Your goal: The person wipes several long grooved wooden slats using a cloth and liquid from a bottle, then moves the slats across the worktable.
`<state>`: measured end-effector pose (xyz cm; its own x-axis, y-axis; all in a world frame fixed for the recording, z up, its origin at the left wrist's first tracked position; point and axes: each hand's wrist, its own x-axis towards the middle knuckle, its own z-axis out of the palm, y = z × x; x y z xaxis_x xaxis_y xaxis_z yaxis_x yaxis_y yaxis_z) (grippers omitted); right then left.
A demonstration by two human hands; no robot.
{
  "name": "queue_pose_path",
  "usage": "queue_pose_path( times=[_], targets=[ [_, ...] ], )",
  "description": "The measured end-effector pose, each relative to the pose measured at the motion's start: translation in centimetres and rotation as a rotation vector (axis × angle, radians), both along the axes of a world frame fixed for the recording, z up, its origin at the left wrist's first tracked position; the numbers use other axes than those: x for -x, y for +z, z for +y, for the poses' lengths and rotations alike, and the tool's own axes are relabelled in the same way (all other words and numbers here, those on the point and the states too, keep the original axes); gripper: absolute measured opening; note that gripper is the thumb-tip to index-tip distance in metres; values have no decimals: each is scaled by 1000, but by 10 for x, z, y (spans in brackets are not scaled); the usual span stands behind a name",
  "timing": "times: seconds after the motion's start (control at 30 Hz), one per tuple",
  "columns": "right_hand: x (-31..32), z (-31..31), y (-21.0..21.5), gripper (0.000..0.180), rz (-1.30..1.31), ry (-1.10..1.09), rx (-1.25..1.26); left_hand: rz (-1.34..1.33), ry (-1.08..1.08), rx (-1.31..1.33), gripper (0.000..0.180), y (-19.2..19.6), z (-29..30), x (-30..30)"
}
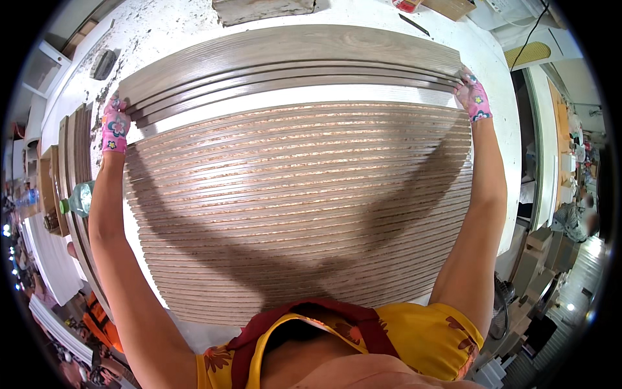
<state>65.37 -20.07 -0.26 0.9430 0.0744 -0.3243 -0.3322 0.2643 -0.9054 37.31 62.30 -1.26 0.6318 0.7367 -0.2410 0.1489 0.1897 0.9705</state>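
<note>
Several long grey-brown wood-grain planks (291, 48) lie side by side, the far one wider than the narrow strips in front of it. At their left end my left hand (115, 123), in a pink flowered glove, has its fingers closed on the plank ends. My right hand (474, 96), gloved the same way, grips the right end, fingertips partly hidden by the planks. Nearer to me spreads a broad layer of overlapping narrow strips (298, 188) with rough reddish-brown edges showing between them. A white gap separates it from the held planks, and my arms' shadows fall across it.
The white worktable (168, 26) carries dark smudges at the far left. A dark block (103, 64) sits there, and a worn grey block (262, 10) stands at the far edge. Stacked boards (76, 146) and a clear green-capped bottle (81, 198) are at left; a fan (500, 305) is at right.
</note>
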Motion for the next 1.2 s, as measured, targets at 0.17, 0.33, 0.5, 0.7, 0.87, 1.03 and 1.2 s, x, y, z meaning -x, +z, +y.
queue_pose_path(
  times=[0.17, 0.33, 0.5, 0.7, 0.87, 1.03, 1.2],
  targets=[
    [-3, -21, -19, 30, -295, 62, 456, -270, -112, 87, 53, 0, 0, 2],
    [42, 5, 3, 35, -183, -89, -19, -284, -86, 368, 50, 39, -48, 11],
    [33, -19, -18, 37, -208, -43, 65, 16, -711, -189, 46, 49, -28, 29],
    [38, -55, -31, 41, -304, 70, 162, 316, -647, -598, 36, 58, -58, 29],
    [49, -35, 16, 45, -326, 253, 180, 241, -748, -1133, 33, 13, -35, 42],
    [78, 16, 47, 53, -377, 391, 1001, 345, -611, -1095, 45, 11, -5, 52],
    [79, 39, 26, 53, -261, 397, 516, 490, -632, -717, 60, 1, 39, 141]
  ],
)
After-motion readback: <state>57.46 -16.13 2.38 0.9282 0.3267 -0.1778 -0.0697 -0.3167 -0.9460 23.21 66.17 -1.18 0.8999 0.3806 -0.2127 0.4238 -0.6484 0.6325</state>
